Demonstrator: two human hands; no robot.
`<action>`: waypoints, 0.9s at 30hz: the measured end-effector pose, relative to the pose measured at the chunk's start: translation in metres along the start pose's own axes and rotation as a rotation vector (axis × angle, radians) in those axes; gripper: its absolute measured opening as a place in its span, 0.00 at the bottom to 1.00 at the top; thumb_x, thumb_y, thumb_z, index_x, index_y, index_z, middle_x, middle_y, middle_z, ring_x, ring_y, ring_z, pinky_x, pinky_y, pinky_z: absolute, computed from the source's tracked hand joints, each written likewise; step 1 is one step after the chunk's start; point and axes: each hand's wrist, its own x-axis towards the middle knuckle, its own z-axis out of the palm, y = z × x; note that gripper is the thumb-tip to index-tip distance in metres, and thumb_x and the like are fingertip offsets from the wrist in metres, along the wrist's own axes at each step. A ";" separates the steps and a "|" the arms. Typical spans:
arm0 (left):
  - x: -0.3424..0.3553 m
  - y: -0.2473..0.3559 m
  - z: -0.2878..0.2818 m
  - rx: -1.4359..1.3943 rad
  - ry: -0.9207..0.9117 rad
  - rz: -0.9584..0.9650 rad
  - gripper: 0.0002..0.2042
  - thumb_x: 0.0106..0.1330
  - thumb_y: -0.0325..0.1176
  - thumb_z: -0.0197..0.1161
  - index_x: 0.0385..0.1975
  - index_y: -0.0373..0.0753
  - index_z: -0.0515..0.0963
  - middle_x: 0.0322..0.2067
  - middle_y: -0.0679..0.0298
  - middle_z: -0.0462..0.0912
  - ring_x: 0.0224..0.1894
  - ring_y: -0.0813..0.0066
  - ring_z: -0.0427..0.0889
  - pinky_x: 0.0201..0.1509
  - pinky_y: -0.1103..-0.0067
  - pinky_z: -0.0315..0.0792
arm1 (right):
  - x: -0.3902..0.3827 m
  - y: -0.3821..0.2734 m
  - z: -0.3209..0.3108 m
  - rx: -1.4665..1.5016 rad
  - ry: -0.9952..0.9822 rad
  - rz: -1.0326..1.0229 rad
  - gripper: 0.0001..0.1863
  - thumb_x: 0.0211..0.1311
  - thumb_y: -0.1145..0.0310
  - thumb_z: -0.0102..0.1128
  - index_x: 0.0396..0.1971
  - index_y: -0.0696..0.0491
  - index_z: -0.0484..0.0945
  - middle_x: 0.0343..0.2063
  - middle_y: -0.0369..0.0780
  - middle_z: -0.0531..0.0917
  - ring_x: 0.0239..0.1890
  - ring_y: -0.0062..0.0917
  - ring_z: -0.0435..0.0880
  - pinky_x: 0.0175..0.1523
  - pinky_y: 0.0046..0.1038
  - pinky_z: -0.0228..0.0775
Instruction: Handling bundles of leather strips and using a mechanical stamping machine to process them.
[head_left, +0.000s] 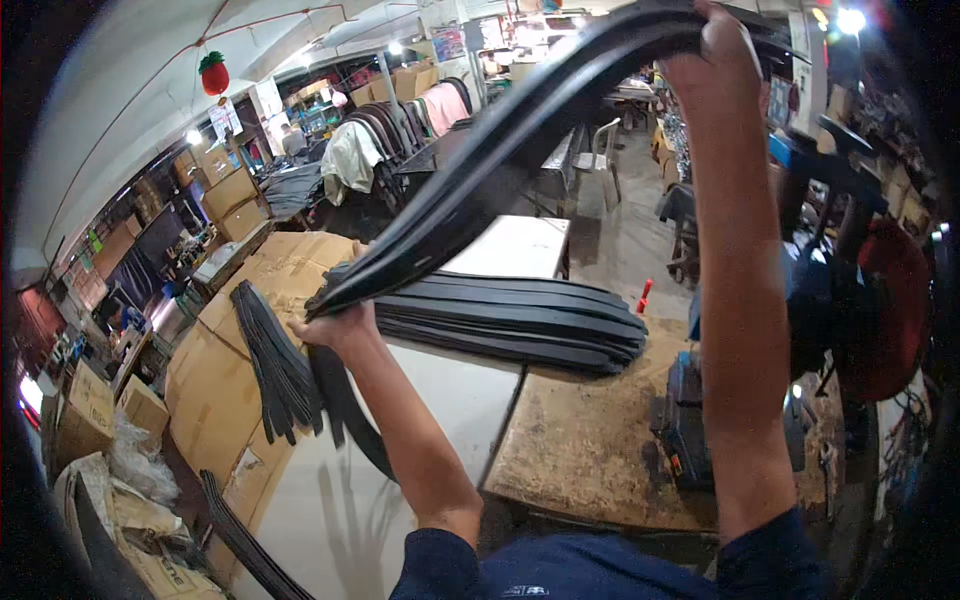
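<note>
My right hand (712, 60) is raised at the upper right, gripping one end of a bundle of long dark strips (460, 180), which arches down diagonally to my left hand (338, 322), closed around its lower part. Some dark strips hang below my left hand over the white board (450, 410). Just behind my left hand a thick pile of similar strips (500, 315) lies across the table. Left of it, a shorter fanned bundle (270, 350) rests on cardboard (210, 370), and another thin bundle (250, 545) lies at the lower left.
A scratched wooden bench (570, 440) with a blue machine (675, 430) and red-handled tool (645, 297) is at right, beside dark machinery (850, 290). Cartons and plastic (140, 460) are at left. Behind are a chair (602, 150), draped racks (350, 155) and a person at work (130, 315).
</note>
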 end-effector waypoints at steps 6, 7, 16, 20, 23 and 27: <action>0.103 0.052 -0.036 -0.243 0.092 -0.047 0.41 0.65 0.65 0.30 0.68 0.35 0.52 0.69 0.48 0.52 0.70 0.44 0.50 0.70 0.46 0.45 | 0.010 0.023 0.001 -0.220 0.113 0.076 0.19 0.62 0.70 0.59 0.49 0.65 0.70 0.37 0.48 0.80 0.38 0.32 0.82 0.48 0.33 0.78; 0.119 0.064 -0.047 -0.299 0.103 -0.040 0.42 0.65 0.66 0.31 0.69 0.36 0.48 0.71 0.50 0.46 0.71 0.45 0.45 0.70 0.46 0.42 | 0.016 0.020 -0.009 -0.325 -0.008 -0.012 0.20 0.63 0.67 0.58 0.49 0.64 0.70 0.38 0.46 0.80 0.40 0.31 0.81 0.50 0.32 0.76; 0.232 0.064 -0.133 -0.155 0.068 -0.037 0.42 0.63 0.64 0.38 0.70 0.37 0.50 0.70 0.49 0.49 0.70 0.42 0.50 0.71 0.50 0.46 | 0.058 0.036 -0.094 -0.962 -0.123 -0.214 0.24 0.68 0.57 0.52 0.55 0.61 0.70 0.45 0.41 0.81 0.46 0.23 0.79 0.53 0.28 0.70; 0.263 0.061 -0.192 -0.456 0.124 -0.353 0.42 0.64 0.63 0.38 0.68 0.33 0.52 0.68 0.44 0.50 0.67 0.33 0.53 0.70 0.47 0.49 | 0.003 0.064 -0.119 -0.583 0.039 0.007 0.24 0.69 0.59 0.49 0.57 0.60 0.69 0.50 0.44 0.79 0.50 0.28 0.78 0.56 0.32 0.69; 0.282 0.048 -0.239 0.070 -0.224 -0.084 0.40 0.67 0.64 0.34 0.65 0.31 0.56 0.58 0.41 0.66 0.60 0.41 0.67 0.68 0.50 0.56 | -0.027 0.087 -0.138 -0.239 0.359 0.141 0.23 0.73 0.66 0.41 0.62 0.61 0.62 0.60 0.44 0.71 0.64 0.33 0.67 0.70 0.37 0.56; 0.295 0.012 -0.286 -0.037 0.040 -0.357 0.37 0.68 0.58 0.39 0.62 0.26 0.57 0.54 0.42 0.70 0.58 0.45 0.70 0.66 0.52 0.58 | -0.070 0.135 -0.159 -0.280 0.538 0.187 0.22 0.73 0.67 0.42 0.62 0.60 0.63 0.60 0.41 0.71 0.63 0.33 0.68 0.69 0.35 0.59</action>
